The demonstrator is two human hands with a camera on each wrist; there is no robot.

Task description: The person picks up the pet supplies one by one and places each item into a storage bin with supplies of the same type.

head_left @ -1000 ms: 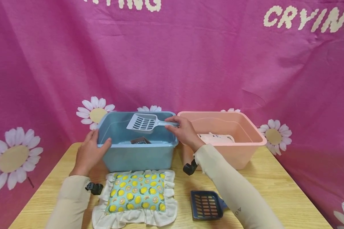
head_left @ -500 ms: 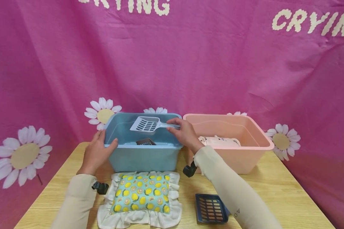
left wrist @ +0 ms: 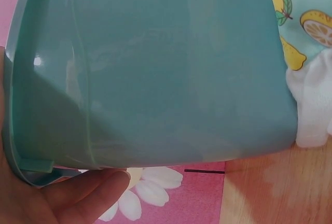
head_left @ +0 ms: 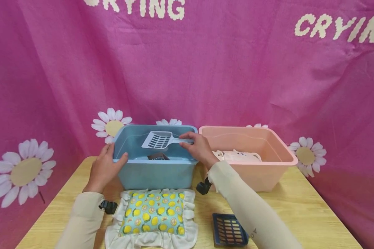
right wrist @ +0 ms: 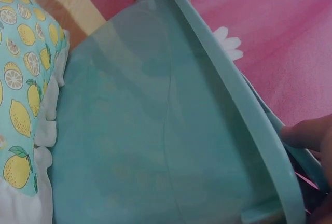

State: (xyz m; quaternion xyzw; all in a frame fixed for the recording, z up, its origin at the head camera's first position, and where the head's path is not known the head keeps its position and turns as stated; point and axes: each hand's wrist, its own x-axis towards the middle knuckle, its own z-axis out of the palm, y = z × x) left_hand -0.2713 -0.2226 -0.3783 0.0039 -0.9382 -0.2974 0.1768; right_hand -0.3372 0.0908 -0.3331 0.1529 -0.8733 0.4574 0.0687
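Observation:
My left hand (head_left: 103, 170) grips the left end of a blue plastic bin (head_left: 156, 175), thumb on the near rim, as the left wrist view (left wrist: 88, 195) of my fingers also shows. Over the bin's opening, my right hand (head_left: 199, 149) pinches the handle of a pale grey-blue slotted litter scoop (head_left: 158, 141). The scoop is held roughly level, its head pointing left. Inside the bin lies a dark grey slotted object (head_left: 158, 157), mostly hidden by the front wall. In the right wrist view, the bin's rim (right wrist: 244, 99) hides most of the scoop.
A pink bin (head_left: 247, 174) stands to the right, holding a whitish patterned item (head_left: 241, 156). A lemon-print cushion (head_left: 156, 214) with white frills lies before the blue bin. A navy slotted scoop (head_left: 230, 230) lies on the wooden table (head_left: 299, 214), partly under my right forearm.
The head view has shifted slightly, moving the whole scene in the picture. My left hand keeps its grip on the bin. The scoop remains over the blue bin, now slightly lower against its rim.

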